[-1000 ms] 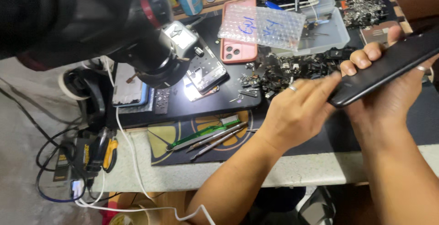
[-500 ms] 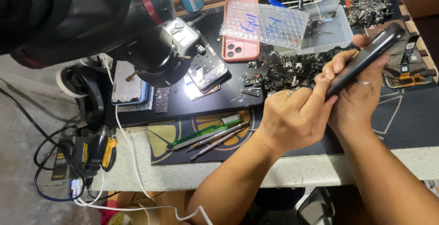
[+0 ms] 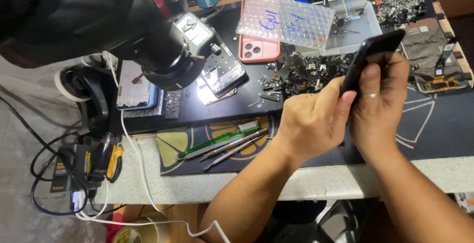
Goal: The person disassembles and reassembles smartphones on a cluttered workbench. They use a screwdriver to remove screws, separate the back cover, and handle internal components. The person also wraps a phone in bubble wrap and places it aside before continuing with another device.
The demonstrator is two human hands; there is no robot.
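i see my left hand [image 3: 316,124] and right hand [image 3: 377,105] both clamped on the slim black phone [image 3: 368,58], tilted edge-up above the dark work mat [image 3: 434,124]; by my judgement it looks unopened, disassembly all ahead.

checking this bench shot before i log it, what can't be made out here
Head view only:
- phone: seen edge-on, its faces do not show; lower part hidden behind the right hand and left hand.
- parts pile: pieces too small to tell apart.
- microscope: close, blurred, cut off by the top and left edges.
- tape roll: cut off by the bottom edge.
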